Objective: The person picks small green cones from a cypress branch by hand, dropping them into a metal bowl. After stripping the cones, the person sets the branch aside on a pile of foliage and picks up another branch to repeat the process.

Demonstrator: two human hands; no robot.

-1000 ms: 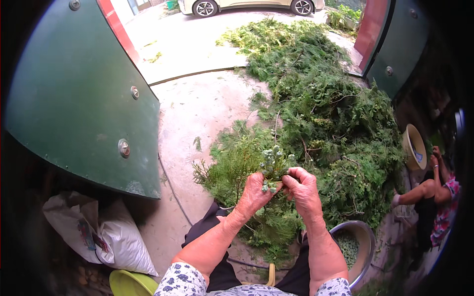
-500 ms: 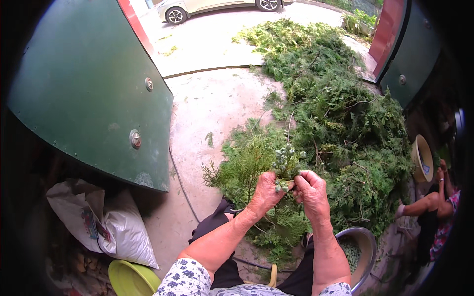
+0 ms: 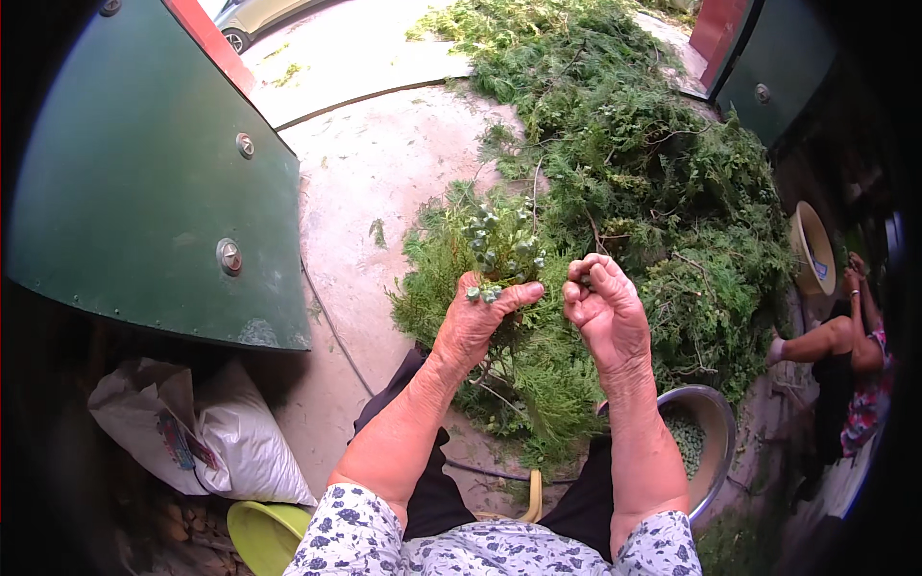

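Observation:
In my left hand [image 3: 469, 322] is a leafy conifer sprig [image 3: 499, 245] with pale blue-green cones clustered along it. The thumb lies across its stem, and a few cones stick out beside the thumb. To the right of the sprig, a short gap away, is my right hand [image 3: 613, 322], its fingers curled in toward the thumb. Whatever those fingertips may hold is hidden. Feathery green branches [image 3: 552, 384] lie below both hands, between my knees. By my right forearm stands a metal basin [image 3: 722, 461] with many small green cones [image 3: 684, 444] inside.
A large heap of cut conifer branches [image 3: 643, 192] stretches from the doorway to my right. Green metal doors [image 3: 154, 192] flank the opening. White sacks [image 3: 245, 437] and a yellow-green basin [image 3: 264, 538] sit at left. Another person [image 3: 845, 336] sits at right near a tan basin [image 3: 812, 250].
My right hand has come away from the sprig toward the right, fingers curled. My left hand has shifted left with the sprig. The whole view has turned slightly.

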